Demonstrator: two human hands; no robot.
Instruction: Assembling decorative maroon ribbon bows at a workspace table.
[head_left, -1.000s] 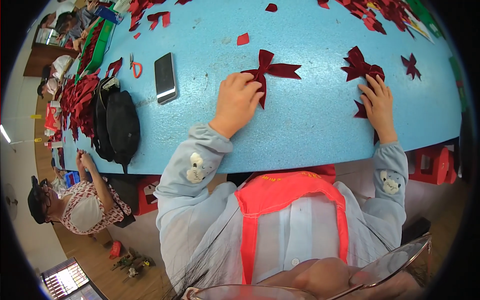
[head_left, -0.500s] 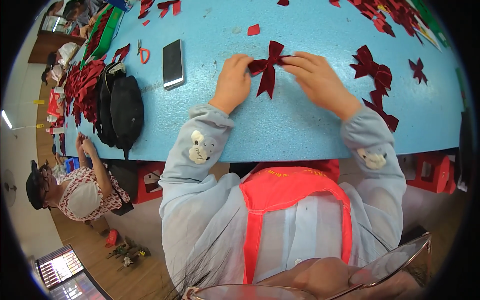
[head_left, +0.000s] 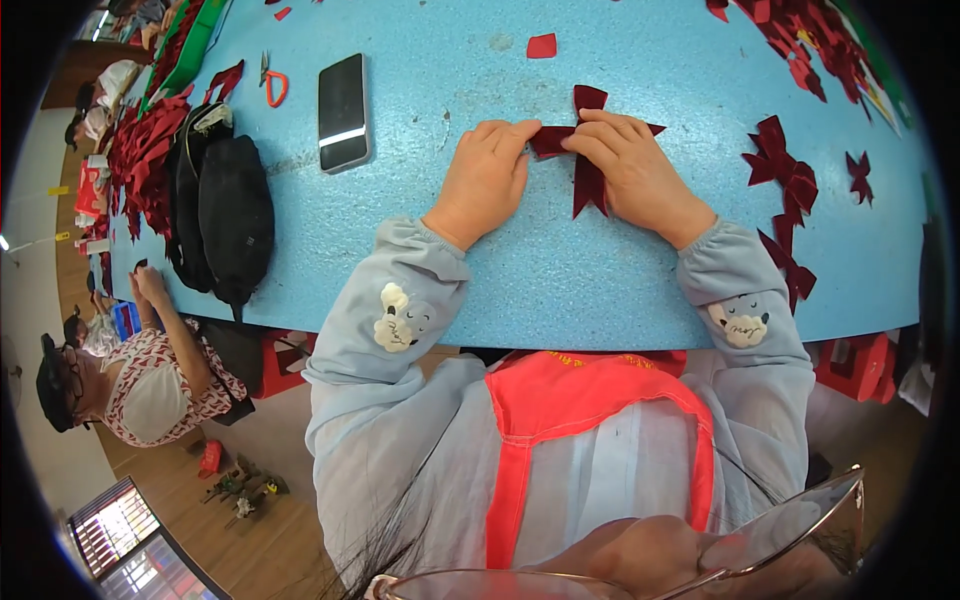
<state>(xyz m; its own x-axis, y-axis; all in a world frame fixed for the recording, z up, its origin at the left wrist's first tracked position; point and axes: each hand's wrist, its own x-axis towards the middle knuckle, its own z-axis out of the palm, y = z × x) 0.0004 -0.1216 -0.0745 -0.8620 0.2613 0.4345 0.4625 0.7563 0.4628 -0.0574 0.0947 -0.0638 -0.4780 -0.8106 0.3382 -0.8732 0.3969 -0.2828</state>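
Note:
A dark red velvet bow (head_left: 589, 186) lies on the blue table in front of me, its tails pointing near and far. With its fingertips together, my left hand (head_left: 482, 178) pinches the end of the bow's left loop. My right hand (head_left: 632, 168) covers the bow's middle and much of its right side, thumb and fingers closed on it. The knot is hidden under those fingers. To the right lie several finished-looking bows (head_left: 796, 186) in a cluster and one smaller bow (head_left: 859, 178) apart from them.
A phone (head_left: 343, 112), orange-handled scissors (head_left: 275, 88) and a black pouch (head_left: 235, 210) lie left. Red ribbon is heaped beside the pouch (head_left: 145, 160) and at far right (head_left: 810, 50). A red scrap (head_left: 541, 46) lies ahead. Another person (head_left: 150, 390) sits at the table's left.
My right hand has moved from the bow's right loop tip onto its middle, covering the knot. My left hand stays at the left loop. The whole view has shifted slightly.

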